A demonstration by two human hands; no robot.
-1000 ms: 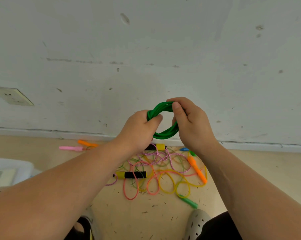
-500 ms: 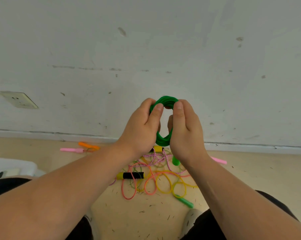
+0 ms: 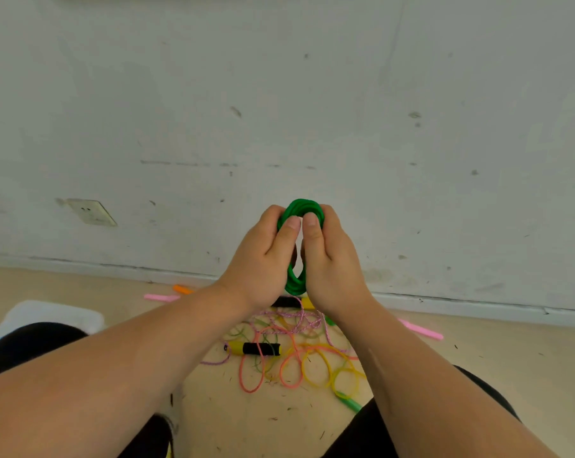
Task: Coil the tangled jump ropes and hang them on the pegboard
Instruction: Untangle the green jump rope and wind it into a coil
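White scuffed wall (image 3: pixel 378 127) behind both hands; tan floor (image 3: pixel 511 375) below them. Tangled ropes (image 3: pixel 296 358), pink, yellow, orange, on the floor beneath the hands. Left hand (image 3: pixel 263 259) and right hand (image 3: pixel 332 262), fingers curled, each gripping one side of the green coiled rope (image 3: pixel 292 287) held upright between them. Black-and-yellow handle (image 3: pixel 259 348) under the left wrist

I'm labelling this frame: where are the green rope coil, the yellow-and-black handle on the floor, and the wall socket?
green rope coil (image 3: pixel 304 204), head view, top arc of the loops.
yellow-and-black handle (image 3: pixel 259 348), head view, black grip section.
wall socket (image 3: pixel 91 211), head view, middle of its faceplate.
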